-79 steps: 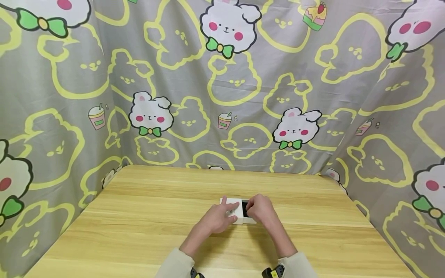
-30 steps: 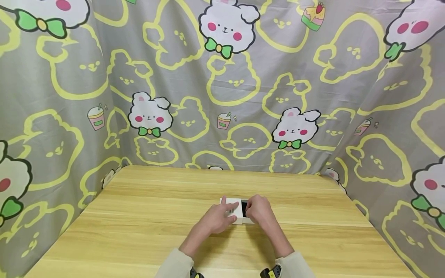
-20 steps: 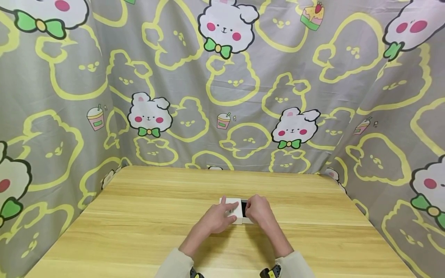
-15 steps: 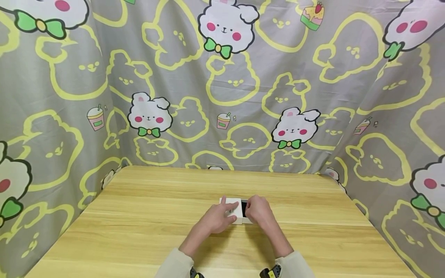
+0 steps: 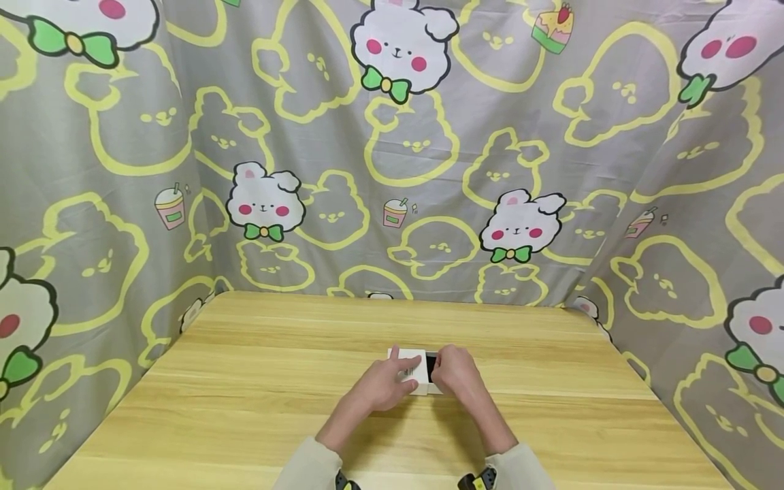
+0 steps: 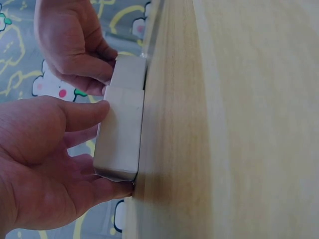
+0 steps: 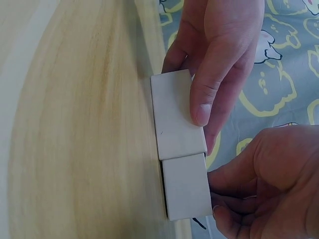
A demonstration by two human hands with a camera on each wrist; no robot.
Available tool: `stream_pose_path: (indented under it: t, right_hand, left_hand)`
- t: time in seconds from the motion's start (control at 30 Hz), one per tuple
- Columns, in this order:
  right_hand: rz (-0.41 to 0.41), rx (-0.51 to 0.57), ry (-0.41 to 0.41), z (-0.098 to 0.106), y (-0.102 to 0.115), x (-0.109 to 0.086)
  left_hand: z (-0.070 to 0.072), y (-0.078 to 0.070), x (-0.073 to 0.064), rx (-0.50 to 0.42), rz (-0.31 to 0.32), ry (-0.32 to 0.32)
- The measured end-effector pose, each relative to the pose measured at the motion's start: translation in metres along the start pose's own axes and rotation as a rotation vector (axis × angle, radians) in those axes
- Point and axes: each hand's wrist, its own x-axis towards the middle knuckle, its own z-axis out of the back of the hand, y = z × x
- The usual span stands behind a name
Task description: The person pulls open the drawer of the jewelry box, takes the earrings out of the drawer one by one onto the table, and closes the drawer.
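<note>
A small white box point(image 5: 416, 373) lies on the table, its sleeve partly slid off an inner tray point(image 5: 433, 388). Dark lettering marks the sleeve's top. Something black point(image 5: 431, 368) shows inside the tray; its kind cannot be told. My left hand point(image 5: 381, 385) grips the sleeve, thumb on the near side and fingers over the top and left end. The right hand point(image 5: 457, 369) bends its fingers over the tray's right part, fingertips at the opening. In the right wrist view, the tray point(image 7: 187, 186) touches its thumb side. What those fingertips press or pinch inside is hidden.
A wooden table point(image 5: 294, 354) spreads around both hands. Behind it and at both sides hangs a grey curtain point(image 5: 416, 156) with cartoon bears and yellow outlines. Wrist-worn devices point(image 5: 479, 480) sit at the beige sleeves.
The right hand has shifted very slightly left over the tray since the earliest frame. My left hand and the box stay almost still, with the sleeve partly off the tray throughout.
</note>
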Motion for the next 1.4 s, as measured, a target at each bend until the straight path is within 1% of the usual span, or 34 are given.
stream_pose_path:
  t: [0.17, 0.33, 0.47, 0.67, 0.9, 1.03, 1.23, 1.4]
  right_hand:
    - [0.005, 0.007, 0.005, 0.0, 0.001, -0.001]
    - [-0.032, 0.028, 0.029, 0.001, 0.001, 0.0]
    - [-0.049, 0.039, 0.032, 0.003, 0.001, 0.001]
    - [-0.028, 0.05, 0.025, 0.004, -0.001, 0.002]
    - [-0.007, 0.069, 0.019, 0.007, -0.004, 0.003]
    - [-0.009, 0.1, 0.01, 0.01, -0.006, 0.003]
    - [0.005, 0.146, -0.034, 0.016, -0.008, 0.004]
    - [-0.013, 0.176, -0.044, 0.023, -0.009, 0.004]
  left_hand:
    - [0.0, 0.0, 0.0, 0.014, -0.006, -0.008]
    - [0.0, -0.001, -0.001, 0.024, -0.002, -0.008]
    - [0.0, -0.001, -0.001, 0.032, 0.0, -0.007]
    - [-0.001, 0.0, 0.0, 0.024, -0.007, -0.003]
    - [-0.001, -0.001, 0.001, 0.049, -0.004, -0.006]
    - [-0.001, 0.0, 0.001, 0.052, -0.009, -0.008]
    - [-0.001, 0.0, 0.002, 0.054, -0.012, -0.009]
    - [-0.001, 0.0, 0.002, 0.057, -0.013, -0.015]
